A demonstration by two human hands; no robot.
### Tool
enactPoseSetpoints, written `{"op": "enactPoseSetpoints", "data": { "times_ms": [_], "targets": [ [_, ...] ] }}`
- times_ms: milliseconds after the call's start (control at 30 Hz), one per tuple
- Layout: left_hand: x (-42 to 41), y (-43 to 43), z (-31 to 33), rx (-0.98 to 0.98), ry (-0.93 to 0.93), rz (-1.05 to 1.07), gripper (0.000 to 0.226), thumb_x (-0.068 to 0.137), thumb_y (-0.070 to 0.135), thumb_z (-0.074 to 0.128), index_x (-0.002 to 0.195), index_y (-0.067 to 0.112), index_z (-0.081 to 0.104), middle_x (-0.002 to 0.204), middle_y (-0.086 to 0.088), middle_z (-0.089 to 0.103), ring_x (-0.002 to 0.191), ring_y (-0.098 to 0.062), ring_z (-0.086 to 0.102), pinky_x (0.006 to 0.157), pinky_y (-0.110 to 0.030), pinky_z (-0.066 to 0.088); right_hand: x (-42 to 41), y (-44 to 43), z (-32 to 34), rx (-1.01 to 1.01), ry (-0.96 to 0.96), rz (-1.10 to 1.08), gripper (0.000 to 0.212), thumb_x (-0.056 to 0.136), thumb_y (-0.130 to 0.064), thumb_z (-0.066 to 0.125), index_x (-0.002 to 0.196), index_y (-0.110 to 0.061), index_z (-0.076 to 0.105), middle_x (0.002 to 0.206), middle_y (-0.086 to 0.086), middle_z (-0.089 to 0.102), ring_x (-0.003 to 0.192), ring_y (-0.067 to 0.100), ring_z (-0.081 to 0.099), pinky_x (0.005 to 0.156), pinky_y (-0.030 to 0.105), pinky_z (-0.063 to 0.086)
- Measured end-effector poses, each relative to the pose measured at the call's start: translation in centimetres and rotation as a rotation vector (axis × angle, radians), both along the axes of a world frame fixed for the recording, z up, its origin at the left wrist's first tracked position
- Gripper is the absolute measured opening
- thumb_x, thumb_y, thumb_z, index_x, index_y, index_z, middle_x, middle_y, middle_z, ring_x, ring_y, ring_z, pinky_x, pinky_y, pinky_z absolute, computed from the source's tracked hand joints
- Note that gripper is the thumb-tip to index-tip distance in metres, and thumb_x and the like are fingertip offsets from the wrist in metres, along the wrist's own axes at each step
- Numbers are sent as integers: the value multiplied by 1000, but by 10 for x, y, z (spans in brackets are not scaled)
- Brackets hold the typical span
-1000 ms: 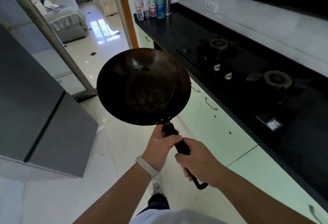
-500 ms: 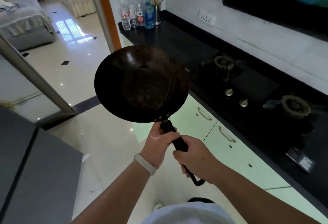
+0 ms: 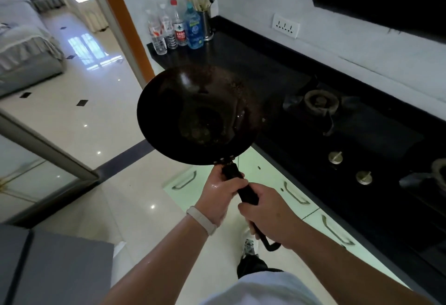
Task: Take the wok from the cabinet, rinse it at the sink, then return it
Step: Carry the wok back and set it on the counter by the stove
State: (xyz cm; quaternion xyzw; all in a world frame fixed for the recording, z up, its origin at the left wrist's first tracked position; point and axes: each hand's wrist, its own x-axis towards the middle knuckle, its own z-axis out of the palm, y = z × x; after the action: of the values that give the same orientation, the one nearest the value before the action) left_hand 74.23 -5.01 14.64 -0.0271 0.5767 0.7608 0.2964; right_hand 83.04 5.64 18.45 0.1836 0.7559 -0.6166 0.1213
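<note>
Clearly the biggest thing to clip is the black counter [image 3: 253,63] running down the right of the frame, with the stove burner [image 3: 319,103] just past the pan's rim; a swing to the right could knock the rim against the counter edge or the burner. Below it, the pale green cabinet doors [image 3: 272,179] sit close under the handle, so lowering carelessly could bang a door. The wok [image 3: 196,115] hangs in the air at centre frame, tilted with its bowl facing the camera, over the glossy floor [image 3: 96,116]. Its inside looks wet, so drips onto that tile could make it slippery. Both hands are closed around the black handle: the left hand [image 3: 220,197] nearer the bowl, the right hand [image 3: 268,213] lower. The left looks wet and shiny, so the grip could slide. At upper centre, the bottles [image 3: 177,27] stand well clear.
</note>
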Motion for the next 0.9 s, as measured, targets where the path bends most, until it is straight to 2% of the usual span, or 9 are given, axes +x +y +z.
{"op": "enactPoseSetpoints", "data": {
  "times_ms": [267, 400, 567, 733, 900],
  "targets": [
    [-110, 63, 5, -43, -27, 4, 42, 67, -2, 69, 105, 1, 54, 89, -12, 59, 85, -26, 60, 83, -38, 54, -112, 66, -2, -37, -29, 8, 11, 87, -4, 56, 91, -13, 60, 59, 5, 55, 44, 16, 55, 44, 29, 48],
    [-151, 81, 11, -34, -20, -36, 31, 78, -14, 63, 104, 0, 55, 81, -6, 64, 76, -18, 65, 76, -34, 54, -152, 83, 1, -39, -24, 15, 10, 89, -6, 57, 88, -15, 59, 58, 5, 55, 43, 15, 55, 45, 29, 48],
    [-193, 92, 12, -23, -40, -66, 38, 73, -8, 67, 108, -3, 55, 92, -14, 62, 88, -29, 63, 92, -46, 53, -190, 92, 6, -43, -37, -19, 10, 91, -1, 55, 95, -9, 60, 53, 1, 54, 39, 11, 52, 41, 26, 47],
    [-231, 92, 6, 10, -68, -94, 27, 74, -10, 66, 96, 1, 56, 89, -13, 62, 88, -28, 63, 94, -48, 51, -224, 87, 5, -39, -49, -83, 9, 90, -2, 55, 94, -8, 61, 59, 5, 55, 43, 14, 54, 43, 28, 49],
    [-267, 81, 4, 22, -71, -194, 26, 81, -14, 62, 100, 2, 54, 86, -11, 62, 85, -27, 61, 94, -49, 50, -253, 66, 7, -12, -57, -164, 6, 91, -5, 56, 95, -6, 61, 62, 7, 55, 45, 14, 54, 46, 30, 50]
  ]
}}
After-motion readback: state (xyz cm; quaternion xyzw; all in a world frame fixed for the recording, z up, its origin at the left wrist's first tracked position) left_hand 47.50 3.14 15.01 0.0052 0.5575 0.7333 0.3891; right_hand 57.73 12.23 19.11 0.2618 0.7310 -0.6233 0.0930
